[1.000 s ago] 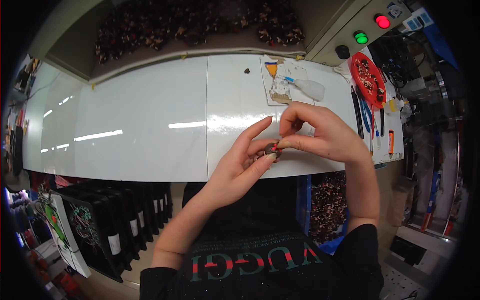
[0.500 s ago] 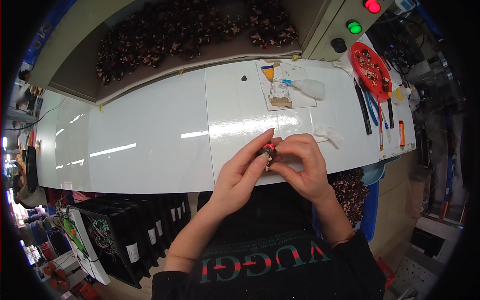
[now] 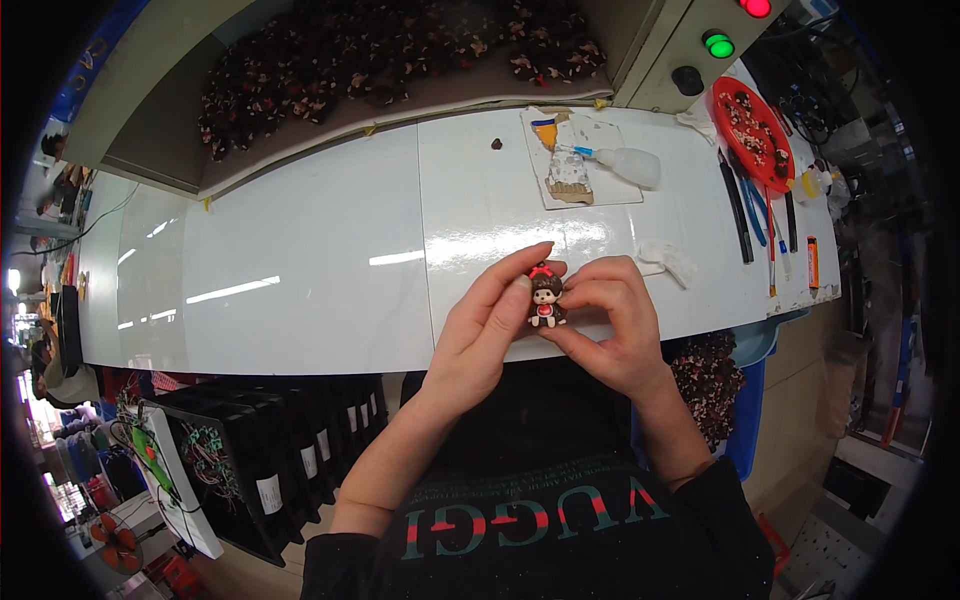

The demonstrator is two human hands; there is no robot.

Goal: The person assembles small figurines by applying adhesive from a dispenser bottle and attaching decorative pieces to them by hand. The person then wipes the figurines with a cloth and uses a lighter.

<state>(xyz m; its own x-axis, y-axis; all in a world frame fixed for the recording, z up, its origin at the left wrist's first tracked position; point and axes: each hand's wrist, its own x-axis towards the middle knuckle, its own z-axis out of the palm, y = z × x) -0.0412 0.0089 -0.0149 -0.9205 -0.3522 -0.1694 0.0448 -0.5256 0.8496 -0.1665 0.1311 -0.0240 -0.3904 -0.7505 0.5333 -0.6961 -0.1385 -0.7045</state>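
Observation:
A small doll figurine [image 3: 546, 297] with brown hair, a red bow and a red patch on its front is held upright over the near edge of the white table, its front facing me. My left hand [image 3: 495, 315] grips it from the left, thumb along its side and fingers behind. From the right, my right hand [image 3: 615, 318] pinches it, with the index finger and thumb at its side and base. Part of the figurine's back and the fingertips behind it are hidden.
Many similar dark figurines [image 3: 330, 75] fill the machine opening beyond the white table [image 3: 300, 260]. A squeeze bottle [image 3: 628, 167] lies on a stained board. Farther right are a red dish [image 3: 752, 135] of small parts, pens and tools. A blue bin [image 3: 745, 420] of figurines stands below.
The figurine has been turned so its front now faces me. Both hands keep hold of it, and the view has shifted slightly.

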